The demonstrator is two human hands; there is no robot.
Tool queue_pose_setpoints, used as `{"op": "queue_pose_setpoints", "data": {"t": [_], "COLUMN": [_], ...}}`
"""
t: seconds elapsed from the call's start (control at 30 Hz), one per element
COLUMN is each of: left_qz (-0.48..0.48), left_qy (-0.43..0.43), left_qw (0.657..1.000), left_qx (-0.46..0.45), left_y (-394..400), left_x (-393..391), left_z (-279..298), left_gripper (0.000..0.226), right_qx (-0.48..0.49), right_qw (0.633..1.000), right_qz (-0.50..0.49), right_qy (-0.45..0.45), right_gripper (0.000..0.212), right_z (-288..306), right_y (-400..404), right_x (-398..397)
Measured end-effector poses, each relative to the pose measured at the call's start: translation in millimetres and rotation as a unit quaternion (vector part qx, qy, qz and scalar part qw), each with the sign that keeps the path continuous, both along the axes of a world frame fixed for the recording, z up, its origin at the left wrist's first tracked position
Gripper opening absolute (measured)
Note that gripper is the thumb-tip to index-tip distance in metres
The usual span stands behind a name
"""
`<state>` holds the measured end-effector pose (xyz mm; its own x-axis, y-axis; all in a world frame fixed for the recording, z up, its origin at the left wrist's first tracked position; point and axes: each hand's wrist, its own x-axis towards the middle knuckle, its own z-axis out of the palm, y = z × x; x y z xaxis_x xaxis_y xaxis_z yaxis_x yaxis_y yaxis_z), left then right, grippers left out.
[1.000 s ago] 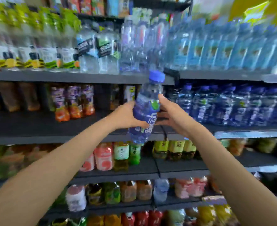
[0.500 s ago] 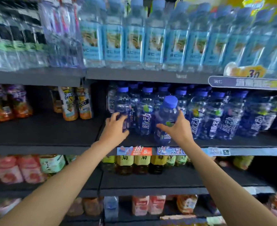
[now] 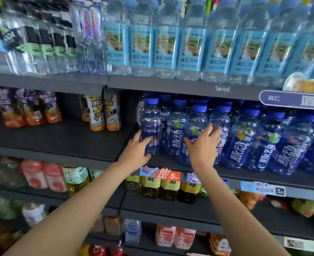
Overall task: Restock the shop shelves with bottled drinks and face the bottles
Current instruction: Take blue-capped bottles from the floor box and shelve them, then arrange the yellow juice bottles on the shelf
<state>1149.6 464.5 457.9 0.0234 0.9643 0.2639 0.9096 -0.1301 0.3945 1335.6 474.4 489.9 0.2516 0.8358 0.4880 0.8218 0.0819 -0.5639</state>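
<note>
Curled around the lower body of a blue-capped drink bottle [image 3: 149, 126], the person's left hand [image 3: 136, 151] grips it upright at the left end of a row of blue bottles [image 3: 244, 141] on the middle shelf [image 3: 263, 177], centre frame. Just right, the right hand [image 3: 203, 147] clasps a neighbouring bottle [image 3: 195, 124] in the front row. Pale-blue-labelled water bottles [image 3: 189, 47] fill the shelf above; orange tea bottles [image 3: 97, 112] stand left of centre.

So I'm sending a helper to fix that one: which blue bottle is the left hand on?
Find the shelf of blue-capped bottles under the pale-blue water row. The left hand grips the leftmost blue bottle. Unlike its neighbours, it shows no big white lettering.
</note>
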Motion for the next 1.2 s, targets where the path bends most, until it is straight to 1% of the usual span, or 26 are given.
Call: {"op": "queue_pose_setpoints", "data": {"t": [0.07, 0.1, 0.13, 0.17, 0.2, 0.27, 0.33, 0.4, 0.43, 0.47, 0.53, 0.57, 0.67, 0.77, 0.8, 0.87, 0.93, 0.97, 1.07, 1.2], "left_qz": [-0.002, 0.003, 0.012, 0.026, 0.039, 0.065, 0.107, 0.171, 0.199, 0.219, 0.255, 0.274, 0.325, 0.39, 0.408, 0.453, 0.489, 0.503, 0.532, 0.555], "left_qy": [0.003, 0.0, -0.006, -0.012, -0.021, -0.043, -0.08, -0.118, -0.139, -0.162, -0.206, -0.213, -0.196, -0.195, -0.196, -0.207, -0.227, -0.243, -0.271, -0.301], "left_qw": [1.0, 0.999, 0.999, 0.999, 0.998, 0.996, 0.991, 0.978, 0.969, 0.96, 0.939, 0.928, 0.899, 0.869, 0.859, 0.836, 0.817, 0.807, 0.781, 0.754], "left_qx": [0.019, 0.032, 0.042, 0.044, 0.041, 0.031, 0.01, -0.033, -0.054, -0.069, -0.105, -0.134, -0.218, -0.235, -0.24, -0.231, -0.206, -0.192, -0.18, -0.181], "left_y": [-9, -16, -24, -33, -43, -67, -97, -135, -158, -181, -233, -261, -346, -420, -442, -482, -512, -522, -544, -557], "left_x": [-9, -14, -22, -32, -45, -76, -117, -166, -194, -222, -283, -315, -414, -491, -514, -556, -595, -614, -658, -719], "left_z": [0, -1, -5, -10, -19, -40, -67, -92, -106, -118, -144, -153, -175, -184, -184, -188, -187, -189, -194, -216], "left_gripper": [0.059, 0.057, 0.055, 0.053, 0.051, 0.05, 0.052, 0.057, 0.059, 0.059, 0.054, 0.05, 0.04, 0.022, 0.019, 0.028, 0.03, 0.03, 0.029, 0.027], "right_qx": [0.111, 0.165, 0.2, 0.205, 0.184, 0.095, 0.018, -0.037, -0.069, -0.109, -0.179, -0.199, -0.258, -0.321, -0.338, -0.375, -0.427, -0.452, -0.497, -0.532], "right_qw": [0.994, 0.985, 0.976, 0.97, 0.966, 0.951, 0.918, 0.874, 0.85, 0.824, 0.76, 0.732, 0.684, 0.643, 0.627, 0.59, 0.562, 0.554, 0.56, 0.554], "right_qz": [0.016, 0.043, 0.08, 0.129, 0.182, 0.291, 0.377, 0.442, 0.472, 0.503, 0.569, 0.595, 0.631, 0.64, 0.646, 0.664, 0.668, 0.663, 0.636, 0.612], "right_qy": [0.007, 0.012, 0.011, 0.007, -0.001, -0.04, -0.122, -0.199, -0.224, -0.238, -0.257, -0.264, -0.259, -0.273, -0.273, -0.264, -0.237, -0.221, -0.188, -0.192], "right_gripper": [0.063, 0.055, 0.048, 0.043, 0.041, 0.04, 0.043, 0.044, 0.041, 0.035, 0.013, 0.008, 0.004, 0.011, 0.015, 0.02, 0.025, 0.025, 0.01, 0.01], "right_z": [-4, -5, -6, -7, -10, -20, -34, -49, -56, -64, -78, -87, -110, -127, -131, -140, -148, -152, -169, -210], "right_y": [-9, -15, -21, -27, -33, -43, -52, -62, -71, -81, -109, -124, -172, -213, -226, -248, -267, -273, -283, -280], "right_x": [-11, -21, -33, -49, -68, -110, -157, -210, -239, -270, -334, -366, -466, -555, -581, -627, -669, -690, -752, -832]}}
